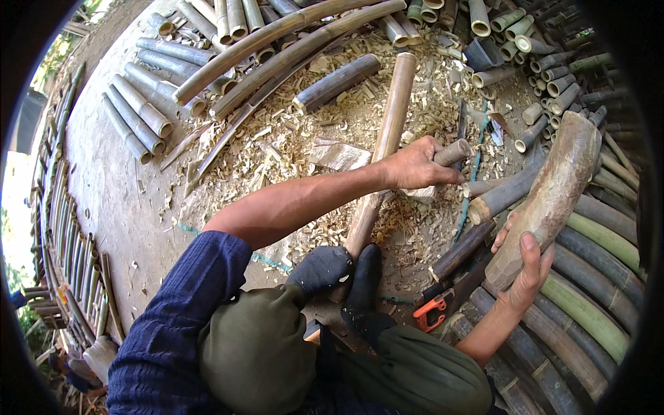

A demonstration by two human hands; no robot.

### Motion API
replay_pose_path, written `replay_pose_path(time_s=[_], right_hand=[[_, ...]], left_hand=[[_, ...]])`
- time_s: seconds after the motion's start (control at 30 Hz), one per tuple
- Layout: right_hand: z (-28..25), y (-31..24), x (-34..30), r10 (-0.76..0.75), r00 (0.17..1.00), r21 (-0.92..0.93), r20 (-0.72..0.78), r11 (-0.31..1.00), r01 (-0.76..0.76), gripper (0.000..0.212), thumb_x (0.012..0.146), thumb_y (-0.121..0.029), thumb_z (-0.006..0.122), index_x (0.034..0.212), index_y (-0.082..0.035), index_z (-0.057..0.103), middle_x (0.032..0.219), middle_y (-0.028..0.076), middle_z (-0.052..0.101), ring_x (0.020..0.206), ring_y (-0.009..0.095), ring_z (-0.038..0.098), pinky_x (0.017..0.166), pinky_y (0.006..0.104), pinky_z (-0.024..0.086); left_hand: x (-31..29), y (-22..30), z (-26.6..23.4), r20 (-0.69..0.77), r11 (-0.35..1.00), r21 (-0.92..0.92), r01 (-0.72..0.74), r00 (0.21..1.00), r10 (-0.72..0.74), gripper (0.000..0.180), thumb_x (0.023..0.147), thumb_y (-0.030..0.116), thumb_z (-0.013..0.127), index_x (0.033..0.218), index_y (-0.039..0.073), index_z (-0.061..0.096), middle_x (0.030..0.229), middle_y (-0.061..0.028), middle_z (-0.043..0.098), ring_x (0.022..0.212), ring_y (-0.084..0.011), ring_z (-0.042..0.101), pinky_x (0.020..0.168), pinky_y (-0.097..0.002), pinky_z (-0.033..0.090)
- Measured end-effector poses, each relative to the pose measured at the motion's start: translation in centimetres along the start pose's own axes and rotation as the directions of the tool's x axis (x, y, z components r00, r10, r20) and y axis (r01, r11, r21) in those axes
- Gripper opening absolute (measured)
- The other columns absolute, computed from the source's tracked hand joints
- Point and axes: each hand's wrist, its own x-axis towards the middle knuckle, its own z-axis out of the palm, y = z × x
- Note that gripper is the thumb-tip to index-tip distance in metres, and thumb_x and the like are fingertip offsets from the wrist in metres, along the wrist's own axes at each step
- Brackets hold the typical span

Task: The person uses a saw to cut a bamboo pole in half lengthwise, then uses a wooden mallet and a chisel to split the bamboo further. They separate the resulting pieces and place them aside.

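My left hand is closed around a short round wooden piece, whose blunt end sticks out past the fingers; its lower part is hidden. Beneath that hand, a bamboo pole slants down, its near end between my dark-covered feet. My right hand grips the narrower, roughly cut lower end of a thick wooden block, thumb on the near side. The block stands tilted above the bamboo at the right, apart from the left hand.
Pale shavings cover the ground around the pole. A saw with an orange handle lies by my right leg, near whole bamboo poles. Cut bamboo lengths lie at far left, with more stacked at far right. Long curved bamboo crosses the far side.
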Motion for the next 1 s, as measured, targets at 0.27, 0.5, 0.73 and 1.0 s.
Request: replay_pose_path(time_s=[0.27, 0.5, 0.73, 1.0], right_hand=[[-0.2, -0.7, 0.2, -0.028, 0.999, -0.076, -0.031, 0.997, 0.026, 0.057, 0.087, -0.027, 0.072, 0.127, 0.008, 0.054, 0.099, 0.018, 0.064, 0.076, 0.022, 0.066, 0.064, 0.0349, 0.055], [-0.5, -3.8, 4.5, -0.22, 0.967, -0.291, -0.131, 0.941, 0.174, 0.058, 0.087, -0.028, 0.076, 0.132, 0.002, 0.054, 0.108, 0.019, 0.068, 0.083, 0.022, 0.068, 0.07, 0.0377, 0.057], [4.4, -7.0, 7.4, -0.267, 0.877, -0.617, 0.398, 0.63, 0.472, 0.062, 0.084, -0.026, 0.081, 0.132, 0.002, 0.056, 0.11, 0.018, 0.068, 0.1, 0.032, 0.068, 0.091, 0.0456, 0.054], [2.8, -5.0, 7.8, -0.181, 0.963, -0.486, 0.199, 0.835, 0.257, 0.058, 0.089, -0.027, 0.078, 0.134, 0.001, 0.054, 0.105, 0.016, 0.069, 0.095, 0.027, 0.068, 0.085, 0.0398, 0.054]], left_hand=[[-0.7, -1.1, -0.4, -0.007, 0.995, 0.099, -0.006, 1.0, 0.007, 0.037, 0.088, 0.035, 0.081, 0.074, 0.003, 0.069, 0.066, -0.0015, 0.062, 0.06, -0.0129, 0.057, 0.059, -0.033, 0.047], [-0.9, -1.8, -0.4, -0.031, 0.986, -0.067, -0.15, 0.989, 0.148, 0.026, 0.091, 0.031, 0.079, 0.085, 0.006, 0.075, 0.068, -0.0058, 0.068, 0.065, -0.015, 0.067, 0.063, -0.0355, 0.053], [-1.3, -1.6, -1.2, -0.107, 0.998, -0.05, -0.046, 0.993, 0.04, 0.027, 0.091, 0.03, 0.081, 0.093, 0.004, 0.073, 0.067, -0.0003, 0.063, 0.061, -0.0086, 0.059, 0.058, -0.0263, 0.05], [-0.8, -1.5, -1.7, -0.047, 0.986, -0.136, -0.099, 0.995, 0.093, 0.029, 0.088, 0.032, 0.083, 0.089, 0.007, 0.069, 0.073, -0.0002, 0.066, 0.06, -0.0072, 0.057, 0.056, -0.0259, 0.047]])
